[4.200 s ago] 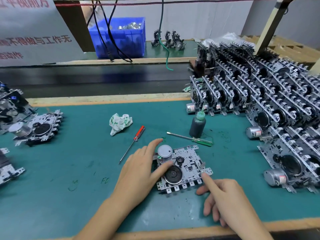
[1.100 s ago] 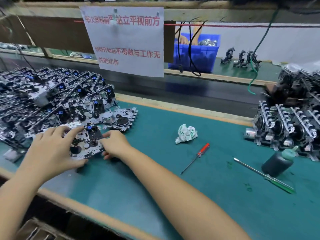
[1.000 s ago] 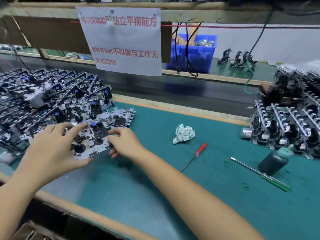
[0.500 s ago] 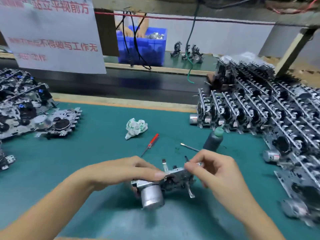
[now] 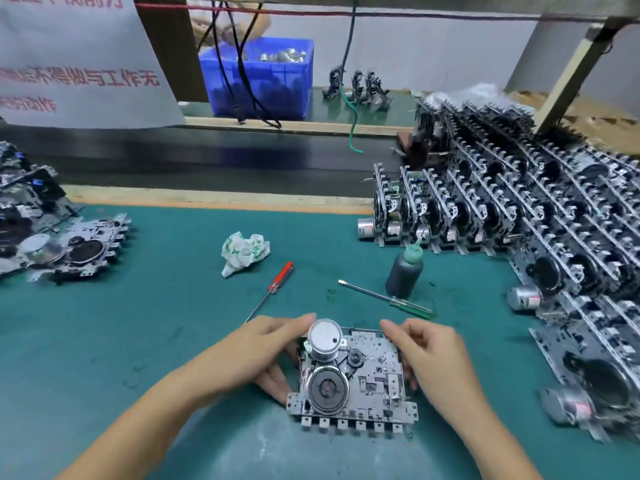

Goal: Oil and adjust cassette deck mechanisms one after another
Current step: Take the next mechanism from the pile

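Green matting covers the worktop (image 5: 104, 341), a dark conveyor running beyond its far edge. Near the front edge a deck (image 5: 356, 382) lies flat, silver motor and black flywheel up, a row of tabs toward the person. The left hand (image 5: 256, 355) grips its left side, fingertip against the motor; the right hand (image 5: 429, 355) pinches its right edge. Mid-worktop, untouched, lie the oil bottle (image 5: 403, 271), a green screwdriver (image 5: 388, 296), a red screwdriver (image 5: 273, 289) and a crumpled rag (image 5: 244, 251). This deck seems only just positioned, oiling and adjusting still ahead. Stacked decks (image 5: 519, 216) fill the right edge; others (image 5: 69, 247) lie at the left edge, so plenty likely remains.
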`<state>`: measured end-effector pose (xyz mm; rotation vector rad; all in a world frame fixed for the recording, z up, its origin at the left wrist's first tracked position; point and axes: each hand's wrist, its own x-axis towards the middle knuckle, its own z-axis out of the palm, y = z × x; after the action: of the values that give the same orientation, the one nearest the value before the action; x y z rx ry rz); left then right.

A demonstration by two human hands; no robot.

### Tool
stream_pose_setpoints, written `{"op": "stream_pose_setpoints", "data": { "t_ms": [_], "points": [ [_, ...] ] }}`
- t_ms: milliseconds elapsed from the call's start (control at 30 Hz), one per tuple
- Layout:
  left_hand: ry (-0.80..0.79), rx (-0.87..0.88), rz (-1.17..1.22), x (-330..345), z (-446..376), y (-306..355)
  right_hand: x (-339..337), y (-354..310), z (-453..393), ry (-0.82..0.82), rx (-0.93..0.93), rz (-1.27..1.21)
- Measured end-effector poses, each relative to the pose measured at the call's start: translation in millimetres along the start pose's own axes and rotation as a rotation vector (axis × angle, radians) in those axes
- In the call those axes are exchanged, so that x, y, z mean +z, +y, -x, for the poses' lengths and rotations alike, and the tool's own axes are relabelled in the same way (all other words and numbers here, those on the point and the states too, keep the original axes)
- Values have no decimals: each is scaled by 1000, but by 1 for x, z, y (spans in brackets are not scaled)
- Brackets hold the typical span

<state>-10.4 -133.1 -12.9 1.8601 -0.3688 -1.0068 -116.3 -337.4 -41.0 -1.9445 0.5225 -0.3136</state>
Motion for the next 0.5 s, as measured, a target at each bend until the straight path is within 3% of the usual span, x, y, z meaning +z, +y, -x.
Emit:
{"op": "stream_pose_setpoints", "data": {
  "t_ms": [133,333,500],
  "points": [
    [385,365,-607,-2,3,-15,3,3,0,53,-102,244],
    [35,634,-510,2,8,-42,5,6,-3,112,-80,221],
    [153,702,-531,12,4,-46,4,7,-2,74,-109,222]
  ]
}}
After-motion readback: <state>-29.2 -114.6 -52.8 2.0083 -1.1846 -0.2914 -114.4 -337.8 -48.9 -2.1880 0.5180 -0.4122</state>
